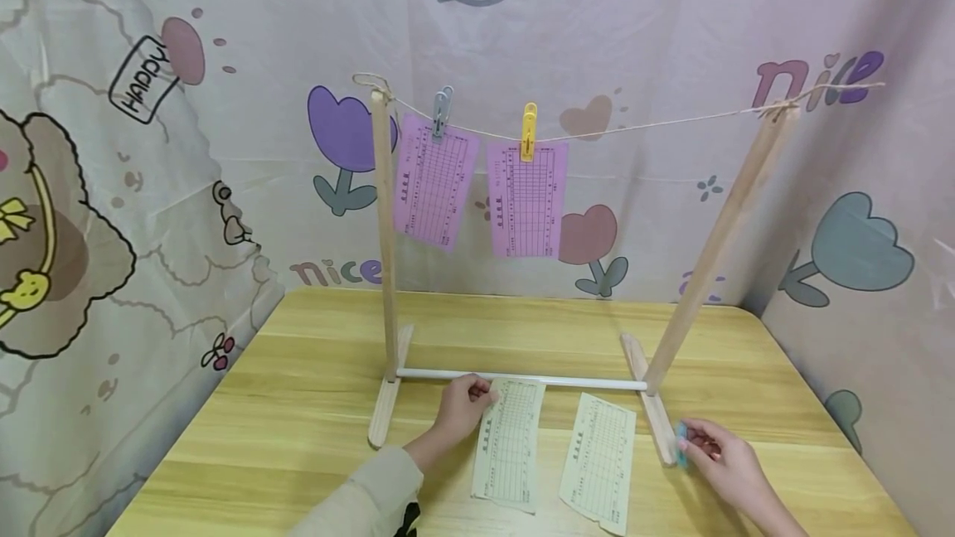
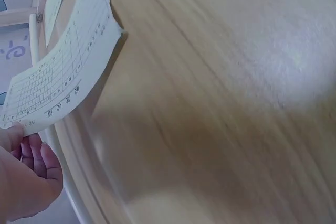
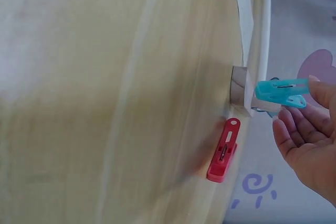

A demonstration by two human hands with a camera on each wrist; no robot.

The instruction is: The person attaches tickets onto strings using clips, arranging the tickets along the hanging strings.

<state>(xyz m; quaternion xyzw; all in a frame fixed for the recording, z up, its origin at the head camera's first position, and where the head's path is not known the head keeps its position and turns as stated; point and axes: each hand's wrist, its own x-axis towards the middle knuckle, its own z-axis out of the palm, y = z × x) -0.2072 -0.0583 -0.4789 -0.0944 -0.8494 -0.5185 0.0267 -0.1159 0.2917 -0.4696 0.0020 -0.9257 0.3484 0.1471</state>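
My left hand (image 1: 457,414) pinches the upper left corner of a pale yellow printed slip (image 1: 511,447). In the left wrist view this slip (image 2: 63,72) bends, its held end raised off the wooden table. My right hand (image 1: 727,464) holds a teal clothespin (image 3: 281,92) between thumb and fingers, near the stand's right foot. A red clothespin (image 3: 224,150) lies on the table below that hand in the right wrist view. Another pale yellow slip (image 1: 599,462) lies between the hands, touched by neither.
A wooden stand has two posts (image 1: 384,239) and a white crossbar (image 1: 567,382). Its string (image 1: 656,124) carries two pink slips (image 1: 526,205), hung by a grey clothespin (image 1: 440,116) and a yellow clothespin (image 1: 529,131). A patterned cloth (image 1: 671,15) hangs behind.
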